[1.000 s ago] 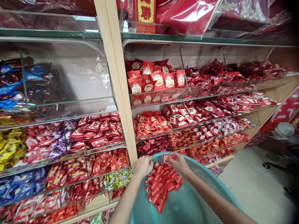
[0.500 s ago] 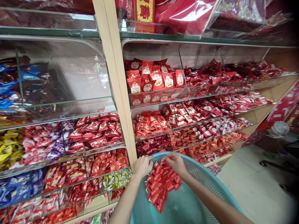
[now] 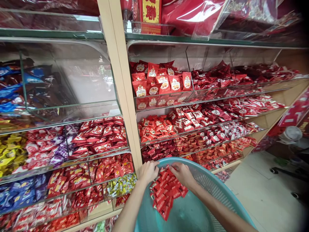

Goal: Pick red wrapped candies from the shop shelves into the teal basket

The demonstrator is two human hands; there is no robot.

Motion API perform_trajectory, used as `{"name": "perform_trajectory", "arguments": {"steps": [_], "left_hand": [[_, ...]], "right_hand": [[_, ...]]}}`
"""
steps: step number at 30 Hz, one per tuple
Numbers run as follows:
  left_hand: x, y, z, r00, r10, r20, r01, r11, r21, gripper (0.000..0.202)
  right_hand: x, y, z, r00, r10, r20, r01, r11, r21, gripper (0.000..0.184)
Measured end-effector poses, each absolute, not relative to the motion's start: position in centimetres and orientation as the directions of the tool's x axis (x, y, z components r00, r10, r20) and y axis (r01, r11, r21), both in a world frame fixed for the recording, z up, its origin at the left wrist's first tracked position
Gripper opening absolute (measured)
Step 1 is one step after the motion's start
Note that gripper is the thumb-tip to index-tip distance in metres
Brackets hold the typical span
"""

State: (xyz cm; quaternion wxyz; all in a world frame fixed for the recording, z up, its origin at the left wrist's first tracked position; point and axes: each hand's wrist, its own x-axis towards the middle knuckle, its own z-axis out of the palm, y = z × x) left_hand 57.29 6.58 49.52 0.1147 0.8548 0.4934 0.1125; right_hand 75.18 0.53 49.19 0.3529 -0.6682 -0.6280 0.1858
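Note:
A large teal plastic basket [image 3: 231, 193] stands low in the head view, against the shelves. My left hand [image 3: 149, 171] is closed over its far left rim. Inside, a heap of small red candy packets [image 3: 163, 195] with dark and pale lettering lies towards the left wall. At the top of this heap, my right hand [image 3: 182, 175] has its fingers bent and closed at a red packet, whose far side the fingers hide. Both forearms reach in from the bottom edge over the basket.
Shelves with clear dividers hold many wrapped sweets: red packets [image 3: 158, 127], yellow ones [image 3: 12, 151], blue ones [image 3: 19, 191]. A pale wooden post [image 3: 127, 96] parts the two shelf units. At right are floor tiles [image 3: 256, 187] and a wheeled chair base [image 3: 287, 175].
My right hand has shifted slightly at the top of the packet heap, its fingers more curled. The left hand stays on the rim. The view has turned a little.

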Motion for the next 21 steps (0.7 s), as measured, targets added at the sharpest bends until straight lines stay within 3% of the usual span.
{"name": "perform_trajectory", "arguments": {"steps": [3, 6, 14, 21], "left_hand": [[57.3, 6.5, 49.6, 0.486, 0.871, 0.072, 0.82, -0.483, 0.308, 0.036], [57.3, 6.5, 49.7, 0.479, 0.876, 0.059, 0.828, -0.473, 0.302, 0.037], [57.4, 6.5, 50.0, 0.477, 0.877, 0.058, 0.829, -0.471, 0.302, 0.037], [57.6, 6.2, 50.9, 0.463, 0.886, 0.004, 0.845, -0.443, 0.299, 0.037]], "right_hand": [[75.4, 0.4, 49.4, 0.075, 0.986, 0.15, 0.793, 0.032, -0.609, 0.028], [76.3, 0.5, 49.1, 0.041, 0.995, 0.086, 0.799, 0.019, -0.601, 0.024], [78.7, 0.3, 48.2, -0.093, 0.993, 0.077, 0.836, 0.12, -0.536, 0.052], [78.7, 0.4, 48.2, -0.075, 0.995, 0.06, 0.863, 0.095, -0.497, 0.038]]}}
